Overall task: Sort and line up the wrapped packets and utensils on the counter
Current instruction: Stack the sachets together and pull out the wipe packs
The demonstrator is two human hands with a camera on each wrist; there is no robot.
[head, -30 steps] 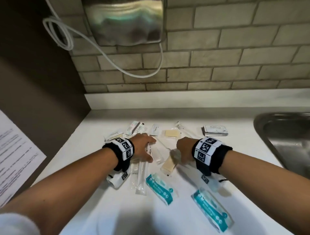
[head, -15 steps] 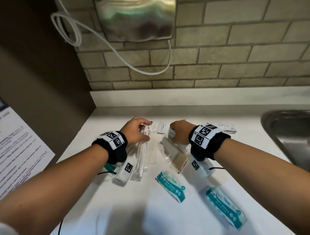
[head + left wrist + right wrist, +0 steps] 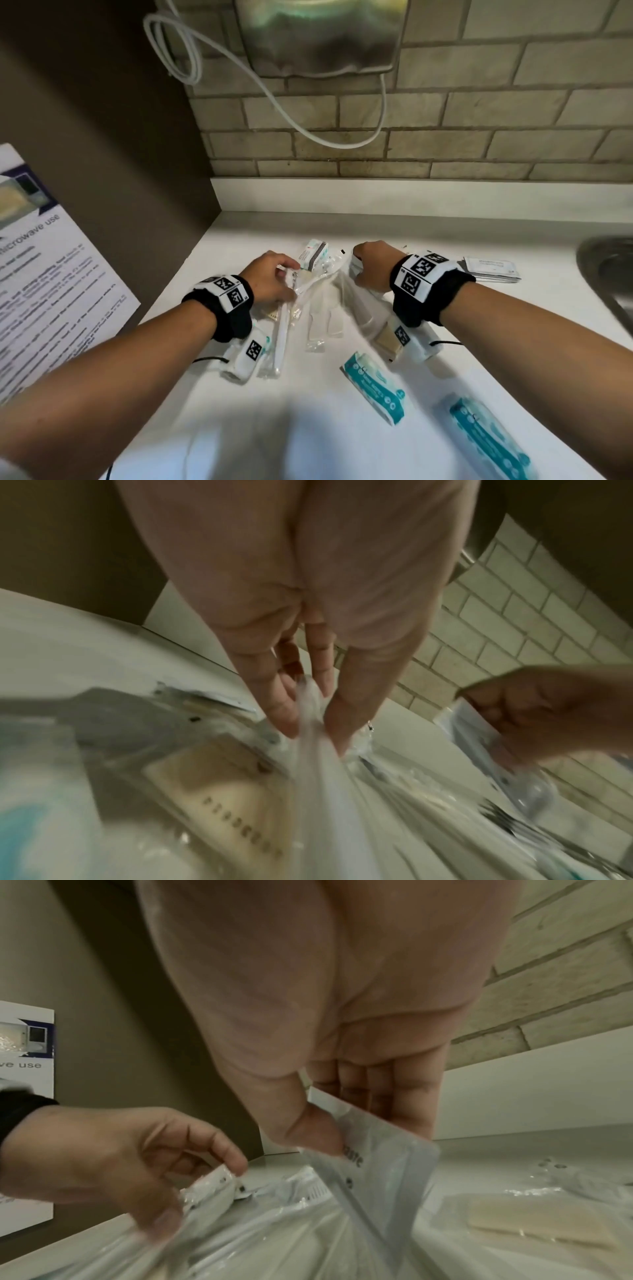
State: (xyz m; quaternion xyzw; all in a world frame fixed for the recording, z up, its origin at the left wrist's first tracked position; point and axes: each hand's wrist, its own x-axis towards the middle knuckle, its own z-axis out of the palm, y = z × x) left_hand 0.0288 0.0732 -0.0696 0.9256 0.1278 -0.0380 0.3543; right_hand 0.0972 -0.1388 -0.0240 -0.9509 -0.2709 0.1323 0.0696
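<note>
My left hand [image 3: 286,274] pinches the top end of a long clear-wrapped utensil packet [image 3: 281,325] between thumb and fingers [image 3: 281,718]; the wrapper [image 3: 318,764] trails back toward the wrist. My right hand [image 3: 368,270] pinches a flat grey-white sachet [image 3: 387,1153] with printed letters, held tilted above the pile. Between the hands lie more clear-wrapped utensils [image 3: 322,318] and a beige packet [image 3: 387,342]. Two teal packets [image 3: 373,387] [image 3: 489,442] lie nearer me on the white counter [image 3: 513,335].
A stack of white sachets [image 3: 489,270] lies right of my right wrist, and a small striped packet [image 3: 313,255] behind the pile. A steel sink [image 3: 609,274] is at the far right, a printed notice [image 3: 51,291] on the left wall, a brick wall with a cable [image 3: 308,130] behind.
Both hands have moved away from me toward the back of the pile. The left hand now pinches the long clear packet's far end. The right hand has taken up a flat sachet.
</note>
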